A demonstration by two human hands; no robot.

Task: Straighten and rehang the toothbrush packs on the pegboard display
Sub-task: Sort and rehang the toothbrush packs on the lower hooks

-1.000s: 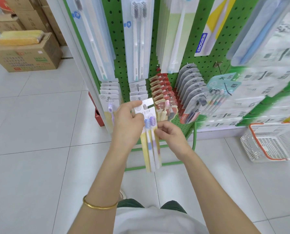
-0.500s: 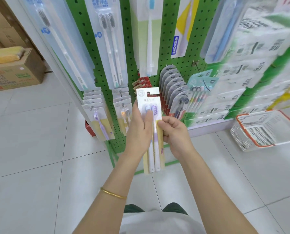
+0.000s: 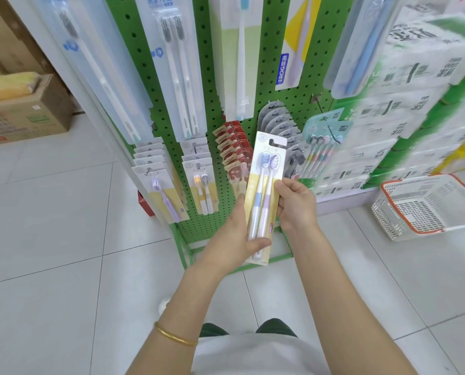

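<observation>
I hold a two-brush toothbrush pack [image 3: 266, 169], white and yellow card with one blue and one lilac brush, upright in front of the green pegboard [image 3: 144, 85]. My left hand [image 3: 236, 236] grips its lower half, thumb across the front. My right hand [image 3: 296, 204] pinches its right edge at mid-height. The pack's hang hole at the top is off any peg. On the lower pegs hang rows of similar packs: a lilac-brush row [image 3: 158, 174], an orange-and-grey row [image 3: 198, 174], a red-card row [image 3: 234, 147] and a grey row [image 3: 277, 120].
Long toothbrush packs [image 3: 177, 66] hang on the upper pegs. White stacked packages [image 3: 404, 109] fill the shelf to the right. A white basket with an orange rim [image 3: 426, 209] sits on the tiled floor at right. Cardboard boxes [image 3: 25, 115] stand at far left.
My left hand slid from the pack's upper part down to its lower half, uncovering the brush heads. The pack has risen and tilted slightly right. The view moved closer to the pegboard.
</observation>
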